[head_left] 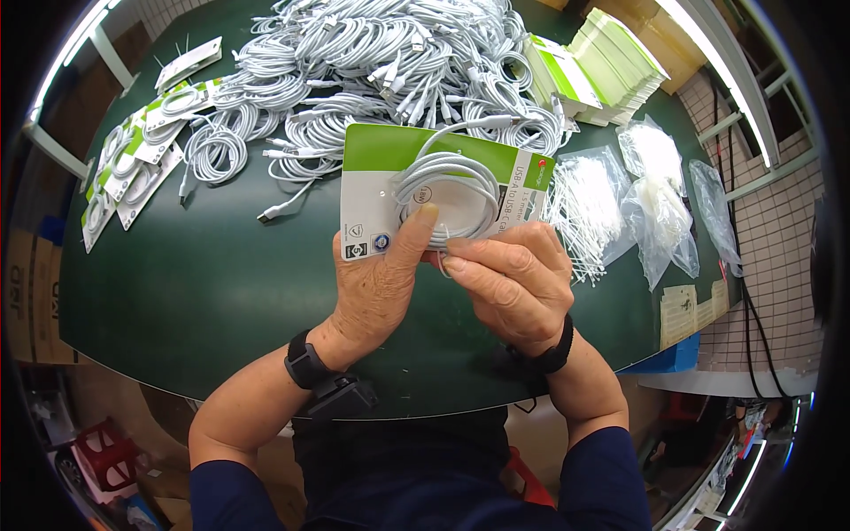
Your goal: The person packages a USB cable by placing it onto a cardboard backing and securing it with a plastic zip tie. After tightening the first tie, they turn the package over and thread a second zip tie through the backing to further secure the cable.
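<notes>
My left hand (385, 283) grips a green and white backing card (365, 190) from below, its thumb pressed on a coiled grey-white USB cable (482, 181) lying against the card's front. One plug end of the cable sticks out above the coil. At the coil's lower edge, my right hand (518, 279) is closed, thumb and forefinger pinching a thin white cable tie (443, 264) that loops there. Part of that tie is hidden by the fingers. The card is held up over the dark green table (266, 327), slightly tilted.
Coiled cables (381, 53) are heaped at the back. Finished-looking cards with cables (133, 164) lie at the far left. Blank cards (611, 66) are stacked at the back right. White cable ties (584, 208) and clear plastic bags (660, 212) lie to the right.
</notes>
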### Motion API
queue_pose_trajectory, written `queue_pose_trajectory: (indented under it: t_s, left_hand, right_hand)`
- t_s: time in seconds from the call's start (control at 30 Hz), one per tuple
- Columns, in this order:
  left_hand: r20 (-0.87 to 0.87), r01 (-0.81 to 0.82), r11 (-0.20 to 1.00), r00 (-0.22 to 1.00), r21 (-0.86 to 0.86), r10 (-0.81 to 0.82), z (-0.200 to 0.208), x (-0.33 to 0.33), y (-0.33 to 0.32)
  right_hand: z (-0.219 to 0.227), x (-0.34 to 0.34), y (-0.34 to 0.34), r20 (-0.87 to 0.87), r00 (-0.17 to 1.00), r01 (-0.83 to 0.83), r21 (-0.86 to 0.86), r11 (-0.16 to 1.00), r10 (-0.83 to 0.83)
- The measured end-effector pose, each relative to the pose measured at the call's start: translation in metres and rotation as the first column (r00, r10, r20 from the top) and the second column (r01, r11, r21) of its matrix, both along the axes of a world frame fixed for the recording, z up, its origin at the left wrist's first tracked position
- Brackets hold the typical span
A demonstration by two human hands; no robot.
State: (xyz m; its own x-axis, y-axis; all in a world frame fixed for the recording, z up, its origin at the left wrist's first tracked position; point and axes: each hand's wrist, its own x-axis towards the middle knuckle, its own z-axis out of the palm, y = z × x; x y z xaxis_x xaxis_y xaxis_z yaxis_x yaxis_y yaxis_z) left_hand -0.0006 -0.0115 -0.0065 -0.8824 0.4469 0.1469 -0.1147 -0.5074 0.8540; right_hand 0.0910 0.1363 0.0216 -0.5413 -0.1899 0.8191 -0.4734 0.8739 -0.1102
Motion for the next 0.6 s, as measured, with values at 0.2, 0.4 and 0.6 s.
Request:
queue_pose_trajectory:
  t_s: [0.2, 0.4, 0.6]
  left_hand:
    - [-0.085, -0.055, 0.998, 0.995, -0.036, 0.052, -0.002, 0.001, 0.001]
    - [-0.17, -0.026, 0.998, 0.985, -0.058, 0.016, 0.005, 0.002, -0.002]
    - [-0.296, -0.064, 0.984, 0.955, -0.169, 0.011, -0.001, 0.002, -0.005]
  right_hand:
    - [-0.001, -0.002, -0.001, -0.011, 1.0, -0.013, -0.023, 1.0, 0.013]
    - [-0.001, -0.01, 0.001, -0.019, 1.0, 0.008, -0.055, 0.998, -0.009]
    - [0.0, -0.012, -0.001, 0.021, 1.0, 0.001, -0.107, 0.994, 0.002]
